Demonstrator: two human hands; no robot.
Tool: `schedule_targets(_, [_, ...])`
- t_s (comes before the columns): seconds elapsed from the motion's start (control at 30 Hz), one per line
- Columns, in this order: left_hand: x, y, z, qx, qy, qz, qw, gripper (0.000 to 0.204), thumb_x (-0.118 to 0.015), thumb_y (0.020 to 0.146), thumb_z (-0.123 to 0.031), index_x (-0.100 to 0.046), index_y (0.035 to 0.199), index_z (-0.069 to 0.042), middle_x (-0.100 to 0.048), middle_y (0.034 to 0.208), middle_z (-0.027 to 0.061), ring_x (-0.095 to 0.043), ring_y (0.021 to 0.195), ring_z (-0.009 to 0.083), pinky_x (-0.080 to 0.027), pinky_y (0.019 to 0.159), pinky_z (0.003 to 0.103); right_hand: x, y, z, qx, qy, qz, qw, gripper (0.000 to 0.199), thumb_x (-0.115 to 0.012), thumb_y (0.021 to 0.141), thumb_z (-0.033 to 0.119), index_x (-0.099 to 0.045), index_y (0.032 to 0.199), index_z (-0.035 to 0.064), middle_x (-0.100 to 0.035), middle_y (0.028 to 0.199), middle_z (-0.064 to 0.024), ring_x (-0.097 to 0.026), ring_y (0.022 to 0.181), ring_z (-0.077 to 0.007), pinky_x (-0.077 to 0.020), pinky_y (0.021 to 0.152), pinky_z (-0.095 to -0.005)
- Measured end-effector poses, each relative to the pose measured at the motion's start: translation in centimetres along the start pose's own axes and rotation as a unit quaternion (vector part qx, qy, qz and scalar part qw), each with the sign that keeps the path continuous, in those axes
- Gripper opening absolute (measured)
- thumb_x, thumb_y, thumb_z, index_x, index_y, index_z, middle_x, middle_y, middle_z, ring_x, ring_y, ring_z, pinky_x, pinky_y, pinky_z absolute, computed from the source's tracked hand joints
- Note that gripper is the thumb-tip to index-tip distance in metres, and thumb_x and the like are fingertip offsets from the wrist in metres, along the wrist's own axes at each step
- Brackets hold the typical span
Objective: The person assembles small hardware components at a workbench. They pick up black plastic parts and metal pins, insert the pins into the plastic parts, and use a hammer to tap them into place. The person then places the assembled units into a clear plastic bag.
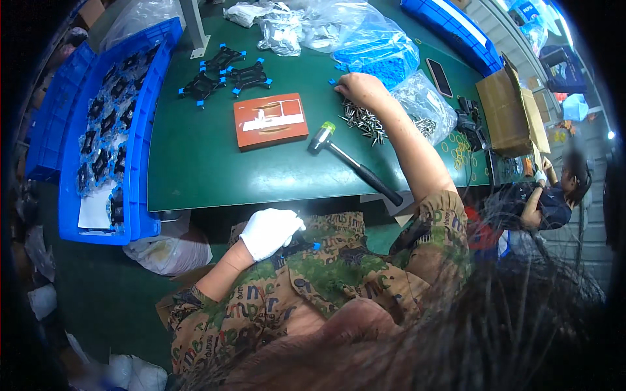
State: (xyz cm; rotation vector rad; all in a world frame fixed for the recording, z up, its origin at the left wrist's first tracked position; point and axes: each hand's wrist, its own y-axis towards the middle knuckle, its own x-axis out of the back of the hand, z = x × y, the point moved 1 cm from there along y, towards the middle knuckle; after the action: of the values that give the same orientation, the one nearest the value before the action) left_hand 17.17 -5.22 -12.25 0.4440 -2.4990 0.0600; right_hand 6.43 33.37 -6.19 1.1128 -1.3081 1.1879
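Your left hand [270, 234] seems to grip a black bracket [300, 247] before the worktop [202, 169], while your narrowed right hand [362, 90], contents unclear, apparently picks beside loose blue pieces [332, 81], calling for a precise pinch.

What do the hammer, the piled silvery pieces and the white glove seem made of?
Hammer: shiny silvery metal on head and shaft; its yellow-green face looks like plastic, the dull black grip rubber or plastic.
Silvery pieces: bright glints suggest smooth metal.
White glove: matte, soft-looking, probably fabric; weave too small to tell.
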Motion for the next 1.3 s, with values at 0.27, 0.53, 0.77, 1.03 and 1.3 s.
schedule_targets(0.27, [0.4,0.0,-0.2,0.035,-0.03,0.022,0.999,0.023,-0.051,0.098,-0.021,-0.072,0.096,-0.013,-0.066,0.075,0.0015,-0.066,0.066,0.0185,-0.053,0.062,0.033,1.4,1.1,0.4,-0.036,0.069,-0.04,0.996,0.039,-0.058,0.098,0.045,-0.074,0.106,0.0105,-0.073,0.095,-0.0183,-0.069,0.091,-0.0387,-0.0539,0.08,-0.0486])
schedule_targets(0.53, [1.5,1.8,-3.0,0.124,-0.071,0.082,0.986,0.03,-0.046,0.102,-0.026,-0.071,0.095,-0.011,-0.067,0.068,0.0023,-0.066,0.062,0.0206,-0.053,0.062,0.035,2.2,1.2,0.7,-0.056,0.106,-0.07,0.99,0.043,-0.059,0.097,0.048,-0.074,0.107,0.0101,-0.073,0.093,-0.0172,-0.07,0.09,-0.0376,-0.0541,0.08,-0.0465])
schedule_targets(0.77, [0.2,1.4,-2.6,0.087,-0.098,0.054,0.99,0.033,-0.045,0.104,-0.029,-0.071,0.096,-0.011,-0.066,0.064,0.002,-0.066,0.061,0.0202,-0.053,0.061,0.035,2.8,-0.3,0.6,-0.066,0.133,-0.092,0.985,0.043,-0.06,0.095,0.049,-0.075,0.107,0.0111,-0.074,0.094,-0.0166,-0.07,0.093,-0.036,-0.0547,0.083,-0.0463])
schedule_targets(1.03, [-0.9,0.0,-2.4,0.157,-0.26,-0.001,0.953,0.032,-0.053,0.104,-0.029,-0.073,0.093,-0.006,-0.062,0.062,0.0036,-0.059,0.055,0.0134,-0.048,0.057,0.031,1.7,-0.3,1.1,-0.031,0.137,-0.118,0.983,0.034,-0.06,0.096,0.039,-0.073,0.111,0.011,-0.073,0.1,-0.0169,-0.069,0.095,-0.0374,-0.0547,0.084,-0.0465])
schedule_targets(1.3, [0.4,0.5,-3.4,0.158,-0.1,0.038,0.982,0.032,-0.048,0.103,-0.027,-0.072,0.095,-0.008,-0.066,0.066,0.0042,-0.063,0.058,0.0179,-0.052,0.06,0.032,0.5,1.3,1.4,-0.044,0.088,-0.069,0.993,0.035,-0.058,0.097,0.038,-0.073,0.113,0.0102,-0.072,0.108,-0.0175,-0.068,0.101,-0.0372,-0.0547,0.086,-0.0472])
